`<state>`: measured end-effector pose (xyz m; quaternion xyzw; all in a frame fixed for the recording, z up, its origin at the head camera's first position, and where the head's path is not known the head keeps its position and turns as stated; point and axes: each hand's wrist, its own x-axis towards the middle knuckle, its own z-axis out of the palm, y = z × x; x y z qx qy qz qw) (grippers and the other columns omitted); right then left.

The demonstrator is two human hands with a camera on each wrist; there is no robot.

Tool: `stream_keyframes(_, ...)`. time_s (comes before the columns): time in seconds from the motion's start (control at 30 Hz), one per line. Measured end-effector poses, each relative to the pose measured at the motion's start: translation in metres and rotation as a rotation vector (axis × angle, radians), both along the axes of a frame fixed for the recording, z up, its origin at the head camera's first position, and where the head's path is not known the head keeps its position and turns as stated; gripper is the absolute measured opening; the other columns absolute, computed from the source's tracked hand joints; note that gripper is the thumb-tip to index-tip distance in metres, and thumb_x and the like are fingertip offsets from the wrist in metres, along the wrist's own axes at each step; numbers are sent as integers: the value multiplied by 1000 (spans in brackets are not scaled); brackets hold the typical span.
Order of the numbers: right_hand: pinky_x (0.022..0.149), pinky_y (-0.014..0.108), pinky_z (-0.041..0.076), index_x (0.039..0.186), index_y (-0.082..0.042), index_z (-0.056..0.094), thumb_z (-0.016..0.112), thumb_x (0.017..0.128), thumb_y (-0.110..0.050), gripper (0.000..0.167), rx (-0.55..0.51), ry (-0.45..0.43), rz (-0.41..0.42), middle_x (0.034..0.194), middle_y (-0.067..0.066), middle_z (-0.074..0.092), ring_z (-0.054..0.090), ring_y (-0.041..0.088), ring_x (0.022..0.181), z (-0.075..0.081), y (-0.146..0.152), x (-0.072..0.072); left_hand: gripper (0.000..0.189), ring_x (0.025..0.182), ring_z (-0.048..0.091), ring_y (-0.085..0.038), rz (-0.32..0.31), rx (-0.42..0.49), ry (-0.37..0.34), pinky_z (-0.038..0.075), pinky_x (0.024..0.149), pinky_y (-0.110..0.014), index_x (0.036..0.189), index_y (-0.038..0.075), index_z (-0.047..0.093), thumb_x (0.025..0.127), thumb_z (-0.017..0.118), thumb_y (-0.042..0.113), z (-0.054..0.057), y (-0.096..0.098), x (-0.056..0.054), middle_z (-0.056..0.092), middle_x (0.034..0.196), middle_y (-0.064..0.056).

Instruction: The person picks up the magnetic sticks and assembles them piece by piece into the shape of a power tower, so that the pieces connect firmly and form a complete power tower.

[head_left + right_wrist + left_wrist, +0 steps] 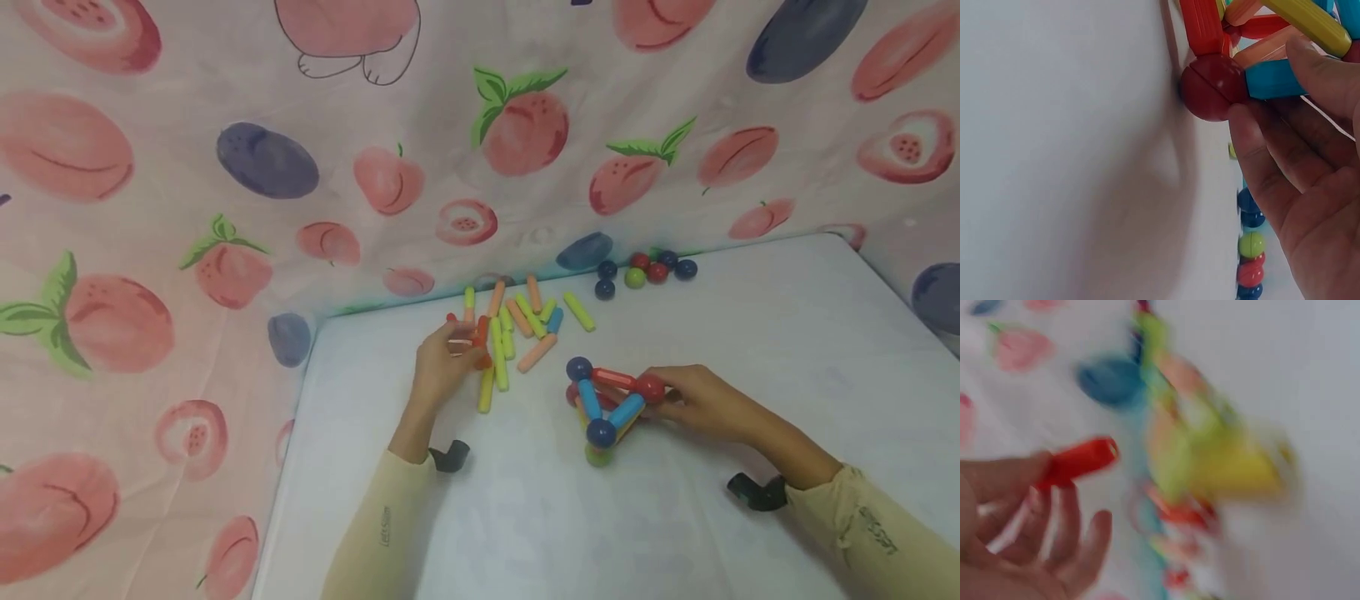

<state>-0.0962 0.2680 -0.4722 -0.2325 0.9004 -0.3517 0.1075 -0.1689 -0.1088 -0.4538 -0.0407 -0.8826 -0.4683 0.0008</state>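
My left hand point(438, 367) pinches a red rod point(1085, 461) between thumb and fingers, over the left side of a pile of loose rods. In the left wrist view one end of that rod sticks out past the fingertips. My right hand point(701, 404) holds a framework of coloured rods and balls by its right corner, at a red ball point(650, 388). The thumb lies over a blue rod point(1275, 79) beside this ball, with fingers beneath. Two dark blue balls, joined by a blue rod point(590, 400), form the framework's left side. A green ball point(598, 455) shows low at its front.
Loose yellow-green, orange and blue rods, such as a yellow-green rod point(579, 311), lie on the white table point(525, 517). Further back on the right several blue, red and green balls, including a green ball point(635, 277), sit near a fruit-printed cloth point(390, 242).
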Motion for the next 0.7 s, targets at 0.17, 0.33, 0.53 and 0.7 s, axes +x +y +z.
stream_keyframes(0.17, 90, 41, 60, 122, -19, 66, 75, 90, -7, 35, -10, -12, 25, 116, -5, 74, 70, 24, 114, -2, -8, -7, 41, 112, 66, -20, -365, 187, 179, 57, 98, -34, 130, 11, 63, 92, 76, 9, 35, 36, 29, 68, 119, -9)
stream_keyframes(0.33, 93, 42, 59, 123, -22, 65, 73, 93, -7, 35, -27, -32, 58, 117, -8, 74, 69, 22, 116, -4, -14, -17, 41, 106, 67, -16, -543, 63, 339, 57, 91, -23, 132, 10, 61, 92, 73, 5, 42, 62, 45, 67, 114, -4)
stream_keyframes(0.53, 96, 46, 57, 124, -23, 64, 70, 95, -8, 33, -14, -67, 70, 118, -7, 73, 67, 25, 120, -9, -14, -27, 45, 114, 68, -17, -554, 9, 253, 58, 91, -26, 136, 10, 59, 93, 73, 6, 32, 64, 48, 67, 125, -6)
stream_keyframes(0.7, 99, 52, 55, 132, -18, 61, 68, 97, -8, 37, -17, -49, 24, 127, 2, 71, 63, 32, 126, -13, -17, -34, 49, 121, 65, -11, -543, -32, 101, 57, 90, -21, 138, 14, 59, 92, 75, 10, 19, 62, 54, 55, 151, 1)
